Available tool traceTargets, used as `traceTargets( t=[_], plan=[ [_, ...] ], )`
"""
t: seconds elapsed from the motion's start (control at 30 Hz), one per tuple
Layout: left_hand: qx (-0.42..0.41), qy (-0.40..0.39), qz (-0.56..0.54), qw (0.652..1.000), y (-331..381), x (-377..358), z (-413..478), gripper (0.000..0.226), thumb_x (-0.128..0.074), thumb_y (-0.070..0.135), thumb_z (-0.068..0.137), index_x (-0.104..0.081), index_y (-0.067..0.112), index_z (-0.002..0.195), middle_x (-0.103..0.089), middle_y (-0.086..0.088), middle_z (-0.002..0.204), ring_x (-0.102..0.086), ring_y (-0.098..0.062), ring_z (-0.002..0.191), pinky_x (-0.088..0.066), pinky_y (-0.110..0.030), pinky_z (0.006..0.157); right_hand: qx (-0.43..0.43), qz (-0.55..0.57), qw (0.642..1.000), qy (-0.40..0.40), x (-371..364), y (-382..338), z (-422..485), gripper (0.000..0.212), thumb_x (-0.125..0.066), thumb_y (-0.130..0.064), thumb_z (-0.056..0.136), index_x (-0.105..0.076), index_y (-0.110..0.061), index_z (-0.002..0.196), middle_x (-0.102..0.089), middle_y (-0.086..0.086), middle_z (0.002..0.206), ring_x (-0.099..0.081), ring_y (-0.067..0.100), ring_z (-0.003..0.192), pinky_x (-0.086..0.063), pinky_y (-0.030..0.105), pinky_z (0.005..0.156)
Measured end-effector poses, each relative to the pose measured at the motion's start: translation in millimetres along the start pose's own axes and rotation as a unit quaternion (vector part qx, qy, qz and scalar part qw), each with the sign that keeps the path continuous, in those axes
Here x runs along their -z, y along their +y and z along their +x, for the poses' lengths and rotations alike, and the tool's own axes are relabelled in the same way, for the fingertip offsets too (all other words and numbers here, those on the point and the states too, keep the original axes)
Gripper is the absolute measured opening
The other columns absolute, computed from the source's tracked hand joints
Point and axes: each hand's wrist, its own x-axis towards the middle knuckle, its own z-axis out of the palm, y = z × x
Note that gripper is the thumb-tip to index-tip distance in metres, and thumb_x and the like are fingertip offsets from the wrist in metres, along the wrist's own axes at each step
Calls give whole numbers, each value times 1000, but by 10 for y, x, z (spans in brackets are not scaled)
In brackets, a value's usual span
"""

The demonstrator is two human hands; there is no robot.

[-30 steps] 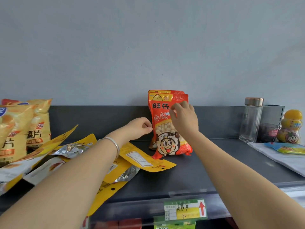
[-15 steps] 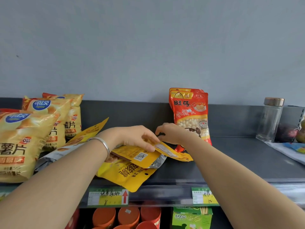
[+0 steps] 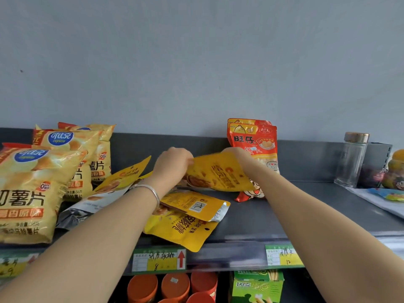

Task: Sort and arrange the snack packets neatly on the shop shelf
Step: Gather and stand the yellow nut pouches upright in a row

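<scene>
Head view: both hands hold one yellow packet (image 3: 215,173) raised just above the dark shelf (image 3: 284,217), near its middle. The left hand (image 3: 172,162) pinches the packet's left edge with curled fingers; a silver bracelet (image 3: 152,192) sits on that wrist. The right hand (image 3: 237,155) grips the packet's upper right corner, its fingertips hidden behind the packet.

Directly behind the raised packet, two red packets (image 3: 256,141) stand upright against the shelf's back wall; the raised packet and the right forearm cover their lower half.

Below the left wrist, more yellow packets lie loose and overlapping:
- one with a silver edge (image 3: 196,205) lies flat on top
- one beneath it (image 3: 181,234) overhangs the shelf's front lip
- one (image 3: 125,177) leans tilted by the chip bags, above a silver-backed packet (image 3: 87,206)

Large yellow chip bags (image 3: 28,193) stand in a row at the left end of the shelf. A clear glass bottle (image 3: 352,160) with a metal cap stands at the right end, well apart from the packets.

A price label (image 3: 158,259) with a red arrow is fixed to the shelf front. Orange tubs (image 3: 175,285) and a green box (image 3: 258,285) sit on the level below
</scene>
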Motion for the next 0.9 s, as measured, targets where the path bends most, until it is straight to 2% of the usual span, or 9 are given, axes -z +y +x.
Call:
traceTargets(
  t=[0.07,0.17,0.33,0.5,0.57,0.63,0.7,0.77,0.9],
  plan=[
    [39,41,-74,996,-156,73,35,28,-51,21,95,-69,4,84,-68,-13,82,-62,-31,79,-47,-36,80,12,94,995,40,95,-94,-41,21,-45,-12,99,-64,-18,95,-59,-4,85,-59,15,85,-46,24,70],
    [96,56,-124,986,-271,86,77,33,-54,20,94,-60,6,66,-58,-8,65,-56,-28,66,-41,-31,63,-15,214,971,104,180,-168,-39,30,-37,-11,101,-65,-13,112,-60,-6,86,-58,16,89,-46,31,79],
    [154,88,-154,972,-426,20,130,45,-55,20,93,-34,13,54,-36,-2,52,-36,-18,49,-25,-28,48,-89,378,916,105,98,-247,-16,40,-35,-45,101,-54,-16,120,-60,4,108,-60,26,104,-52,40,88],
    [193,65,-220,954,-605,-101,215,46,-58,17,92,-34,12,54,-44,-8,59,-61,-35,68,-53,-38,63,-65,349,935,19,-251,-198,74,33,-62,-23,92,-55,-14,123,-63,6,119,-63,22,105,-51,39,88],
    [202,49,-261,943,-617,-113,232,33,-56,13,93,-45,10,61,-51,-13,72,-65,-40,86,-56,-49,75,-73,361,930,17,-400,-180,141,26,-65,-12,89,-58,-14,115,-66,6,114,-64,20,99,-52,37,83],
    [214,33,-307,927,-601,-83,257,15,-52,8,94,-60,11,106,-60,-15,102,-62,-36,101,-55,-49,82,-87,388,917,23,-490,-157,226,18,-62,-8,90,-59,-16,106,-66,5,108,-65,19,93,-54,34,75],
    [212,14,-339,917,-613,-54,315,54,-51,7,94,-32,18,143,-52,-14,130,-55,-32,115,-51,-47,92,-82,409,908,38,-503,-131,337,15,-58,-7,93,-59,-16,104,-64,5,109,-64,21,97,-56,34,73],
    [176,26,-310,934,-625,11,344,63,-52,10,94,-21,21,148,-45,-13,140,-50,-30,123,-45,-43,101,-71,393,915,59,-463,-135,474,15,-55,-7,95,-58,-16,107,-62,4,109,-61,23,103,-56,36,75],
    [131,-13,-170,977,-711,39,369,49,-54,23,94,-38,22,140,-46,-7,139,-47,-25,125,-44,-43,100,-70,329,937,89,-500,-142,706,15,-49,-6,97,-58,-16,103,-62,8,109,-59,26,103,-56,43,81]
  ],
)
